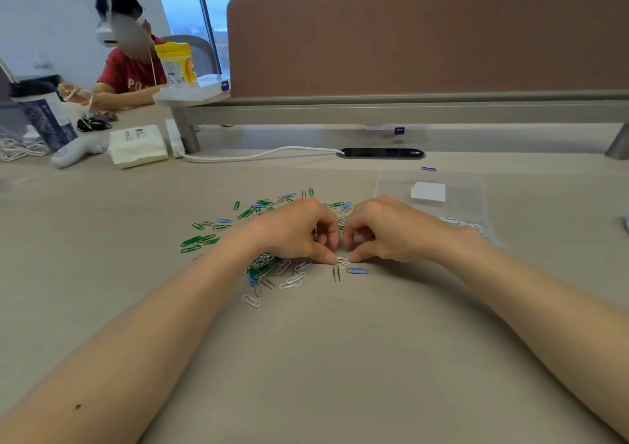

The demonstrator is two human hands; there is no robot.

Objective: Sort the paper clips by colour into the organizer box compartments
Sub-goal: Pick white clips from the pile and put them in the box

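now left hand, right hand pinch one white clip at edge of clip pile; clear bag to its right.

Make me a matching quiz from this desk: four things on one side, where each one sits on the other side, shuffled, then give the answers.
Things
1. white paper clip
2. lone blue paper clip
3. bunch of green paper clips
4. yellow-lidded tub

Places
A. on the raised shelf, far left
B. between the thumb tips of the left hand and right hand
C. flat on the table, just nearer than the right thumb
D. on the table, left of the left hand

Pairs: 1-B, 2-C, 3-D, 4-A
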